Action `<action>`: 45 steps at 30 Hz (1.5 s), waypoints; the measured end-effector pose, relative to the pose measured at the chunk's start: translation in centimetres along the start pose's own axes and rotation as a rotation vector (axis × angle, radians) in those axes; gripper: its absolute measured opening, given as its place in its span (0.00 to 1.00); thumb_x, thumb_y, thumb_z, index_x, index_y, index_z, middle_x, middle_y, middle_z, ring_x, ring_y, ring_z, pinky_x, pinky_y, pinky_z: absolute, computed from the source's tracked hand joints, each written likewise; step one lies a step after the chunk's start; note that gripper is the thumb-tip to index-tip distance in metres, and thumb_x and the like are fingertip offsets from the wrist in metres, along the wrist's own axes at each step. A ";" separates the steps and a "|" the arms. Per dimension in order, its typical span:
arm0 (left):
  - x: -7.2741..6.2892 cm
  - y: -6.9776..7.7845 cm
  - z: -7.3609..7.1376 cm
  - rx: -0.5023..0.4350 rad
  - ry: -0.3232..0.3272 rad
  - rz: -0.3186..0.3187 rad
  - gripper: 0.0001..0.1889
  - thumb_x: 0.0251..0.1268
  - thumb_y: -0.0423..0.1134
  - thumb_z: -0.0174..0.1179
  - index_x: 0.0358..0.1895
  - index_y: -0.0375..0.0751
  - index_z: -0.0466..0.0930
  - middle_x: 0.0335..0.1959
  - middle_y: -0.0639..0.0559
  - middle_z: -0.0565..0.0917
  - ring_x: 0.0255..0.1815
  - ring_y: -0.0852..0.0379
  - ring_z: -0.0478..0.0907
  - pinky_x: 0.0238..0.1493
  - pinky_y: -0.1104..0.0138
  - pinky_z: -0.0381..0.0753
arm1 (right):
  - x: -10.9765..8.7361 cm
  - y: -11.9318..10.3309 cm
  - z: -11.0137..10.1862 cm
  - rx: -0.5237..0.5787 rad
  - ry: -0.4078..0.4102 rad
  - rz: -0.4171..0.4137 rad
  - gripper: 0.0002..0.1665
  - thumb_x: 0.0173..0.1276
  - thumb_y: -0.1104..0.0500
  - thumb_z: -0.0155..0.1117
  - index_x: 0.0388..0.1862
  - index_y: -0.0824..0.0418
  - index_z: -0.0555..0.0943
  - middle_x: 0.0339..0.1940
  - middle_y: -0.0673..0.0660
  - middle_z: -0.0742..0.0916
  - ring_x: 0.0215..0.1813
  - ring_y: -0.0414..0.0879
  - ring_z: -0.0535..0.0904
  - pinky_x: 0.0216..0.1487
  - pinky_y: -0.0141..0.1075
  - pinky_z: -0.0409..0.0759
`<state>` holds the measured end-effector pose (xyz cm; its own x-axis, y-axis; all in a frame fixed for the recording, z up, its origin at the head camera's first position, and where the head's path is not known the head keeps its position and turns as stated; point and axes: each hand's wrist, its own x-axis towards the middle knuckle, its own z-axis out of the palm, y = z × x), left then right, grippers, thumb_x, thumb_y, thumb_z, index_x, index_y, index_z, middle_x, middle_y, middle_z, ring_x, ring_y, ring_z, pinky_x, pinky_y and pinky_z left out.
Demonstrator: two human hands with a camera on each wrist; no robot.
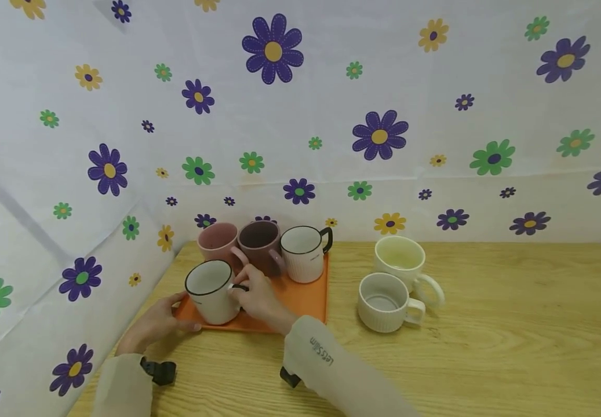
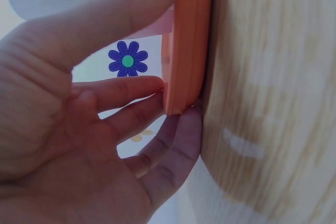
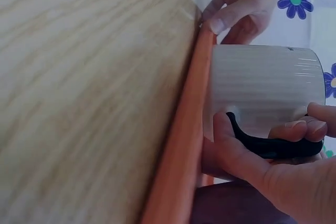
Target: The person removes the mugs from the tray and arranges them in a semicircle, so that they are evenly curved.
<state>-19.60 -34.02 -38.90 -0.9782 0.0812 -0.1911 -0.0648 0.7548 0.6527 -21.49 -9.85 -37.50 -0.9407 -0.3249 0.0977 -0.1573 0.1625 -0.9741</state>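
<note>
My right hand (image 1: 261, 298) grips the black handle (image 3: 268, 146) of a white ribbed mug (image 1: 217, 304) with a black rim. That mug stands upright at the front left of an orange tray (image 1: 302, 301). At the tray's front left corner, my left hand (image 1: 156, 321) holds the edge, thumb along the front and fingertips against the side (image 2: 181, 66). Behind the gripped mug on the tray are a pink mug (image 1: 211, 240), a dark mauve mug (image 1: 258, 255) and another white mug (image 1: 302, 260) with a black handle.
Right of the tray, a pale yellow mug (image 1: 396, 258) stands just behind a short white ribbed cup (image 1: 381, 313), both with handles toward the right. They stand on a wooden table (image 1: 514, 324). A flower-printed cloth (image 1: 321, 87) hangs behind the table and along its left side.
</note>
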 end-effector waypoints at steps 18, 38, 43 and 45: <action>0.1 -0.1 0.0 -0.014 -0.004 0.000 0.51 0.57 0.39 0.75 0.75 0.19 0.52 0.67 0.20 0.68 0.65 0.27 0.69 0.66 0.36 0.65 | -1.6 -3.2 -3.2 -0.021 -0.013 -0.025 0.07 0.70 0.67 0.67 0.41 0.64 0.76 0.47 0.62 0.87 0.49 0.53 0.84 0.40 0.44 0.87; 0.1 -0.1 0.0 0.004 0.003 -0.012 0.51 0.58 0.41 0.75 0.74 0.18 0.52 0.66 0.19 0.68 0.64 0.27 0.70 0.66 0.38 0.67 | -2.5 -4.6 -7.4 0.073 -0.090 0.043 0.10 0.71 0.67 0.66 0.46 0.66 0.74 0.39 0.60 0.85 0.39 0.51 0.81 0.37 0.48 0.88; 0.1 -0.3 0.0 0.004 0.000 -0.014 0.51 0.58 0.41 0.76 0.74 0.18 0.52 0.67 0.18 0.67 0.65 0.27 0.69 0.66 0.38 0.66 | -2.7 -5.0 -8.1 0.069 -0.077 0.030 0.10 0.70 0.69 0.66 0.45 0.67 0.75 0.40 0.61 0.86 0.38 0.52 0.81 0.37 0.50 0.88; 0.1 -0.3 0.0 0.002 -0.002 -0.018 0.52 0.58 0.42 0.76 0.75 0.18 0.52 0.68 0.19 0.67 0.66 0.27 0.68 0.67 0.38 0.65 | -2.7 -5.1 -8.3 0.055 -0.065 0.022 0.09 0.70 0.69 0.66 0.45 0.67 0.75 0.42 0.62 0.87 0.38 0.52 0.81 0.36 0.49 0.88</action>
<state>-19.72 -34.29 -39.12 -0.9766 0.0686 -0.2039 -0.0819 0.7577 0.6474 -20.69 -2.04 -31.11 -0.9221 -0.3816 0.0643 -0.1180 0.1192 -0.9858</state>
